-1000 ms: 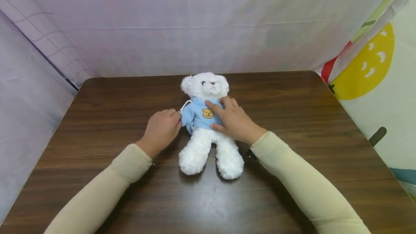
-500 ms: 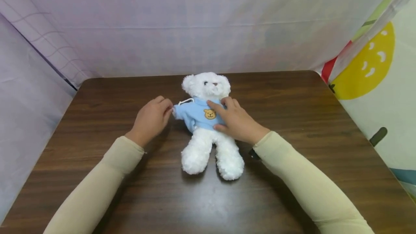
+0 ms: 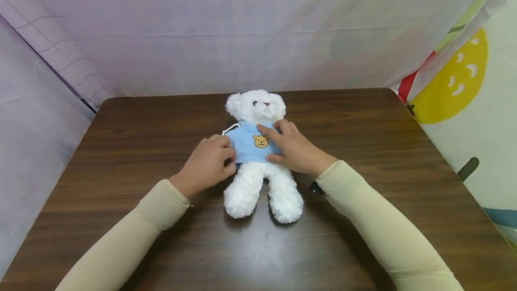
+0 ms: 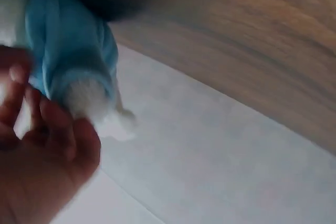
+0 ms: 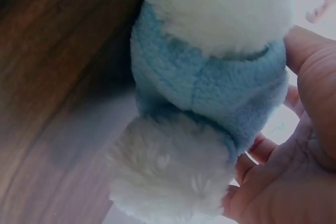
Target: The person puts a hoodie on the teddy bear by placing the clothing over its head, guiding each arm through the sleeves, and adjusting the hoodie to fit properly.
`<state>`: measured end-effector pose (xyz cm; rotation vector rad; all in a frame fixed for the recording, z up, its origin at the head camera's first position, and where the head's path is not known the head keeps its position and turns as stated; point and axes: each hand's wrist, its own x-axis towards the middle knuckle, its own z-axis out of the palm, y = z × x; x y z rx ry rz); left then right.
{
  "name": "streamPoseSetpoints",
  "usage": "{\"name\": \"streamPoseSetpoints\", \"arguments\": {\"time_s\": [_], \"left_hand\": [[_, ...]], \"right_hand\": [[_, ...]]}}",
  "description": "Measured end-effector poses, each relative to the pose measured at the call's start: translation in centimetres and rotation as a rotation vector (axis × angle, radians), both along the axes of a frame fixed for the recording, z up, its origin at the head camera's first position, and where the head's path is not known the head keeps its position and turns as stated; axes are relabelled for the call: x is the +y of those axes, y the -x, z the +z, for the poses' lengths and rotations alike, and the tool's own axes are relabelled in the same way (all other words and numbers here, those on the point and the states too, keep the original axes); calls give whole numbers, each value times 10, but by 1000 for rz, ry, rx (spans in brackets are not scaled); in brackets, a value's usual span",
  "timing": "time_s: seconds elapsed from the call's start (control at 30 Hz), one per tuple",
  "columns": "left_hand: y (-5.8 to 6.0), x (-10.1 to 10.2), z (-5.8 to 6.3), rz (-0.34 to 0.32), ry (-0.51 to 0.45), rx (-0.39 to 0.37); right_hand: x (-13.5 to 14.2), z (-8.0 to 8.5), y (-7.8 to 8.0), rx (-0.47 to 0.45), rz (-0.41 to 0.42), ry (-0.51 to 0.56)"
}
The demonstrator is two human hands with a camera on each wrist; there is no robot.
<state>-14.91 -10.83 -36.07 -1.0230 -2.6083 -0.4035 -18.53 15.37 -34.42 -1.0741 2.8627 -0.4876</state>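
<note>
A white plush teddy bear (image 3: 243,192) lies on its back, head away from me, in a light blue shirt (image 3: 244,145) with a bear-face patch. A white drawstring (image 3: 231,128) hangs out at the collar. My left hand (image 3: 208,160) has its fingers curled at the shirt's left side, pinching the cloth near the sleeve. In the left wrist view its fingertips are beside the sleeve opening, where a furry paw (image 4: 86,98) shows. My right hand (image 3: 296,149) grips the bear's other side, with forefinger and thumb over the shirt front. The right wrist view shows fingers behind the furry arm (image 5: 173,166).
The bear lies on a dark brown wooden table (image 3: 133,147). A pale cloth curtain (image 3: 250,35) hangs behind the far edge. Printed cloth with a yellow shape (image 3: 452,82) is at the right. A small black item (image 3: 316,188) shows under the right wrist.
My left hand first drew the bear's sleeved arm outward to the left, then came back right and down against the shirt's side. The right hand stays nearly still on the bear.
</note>
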Motion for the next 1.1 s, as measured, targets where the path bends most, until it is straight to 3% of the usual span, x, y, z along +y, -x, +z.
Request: {"name": "streamPoseSetpoints", "arguments": {"time_s": [0.1,0.2,0.27,0.37,0.47,0.53,0.6,0.73,0.9,1.1], "left_hand": [[-2,-5,7,-82,-36,-109],[-2,-4,15,-107,-88,-113],[1,-1,19,-57,-135,-74],[8,3,23,102,-202,-81],[16,1,24,222,-228,-235],[19,-3,23,240,-221,-330],[21,-8,21,206,-223,-381],[19,-18,19,152,-228,-351],[16,-28,14,217,-185,-302],[19,-24,6,233,-136,-210]], "right_hand": [[4,0,3,-13,26,1],[8,3,7,-33,58,19],[13,5,11,-67,61,56],[24,6,17,-157,40,161],[35,4,20,-243,8,274],[43,3,21,-272,1,325],[50,1,21,-276,-19,340],[64,-2,19,-216,-89,243],[69,-6,17,-92,-116,81],[69,-7,16,-11,-103,52]]}}
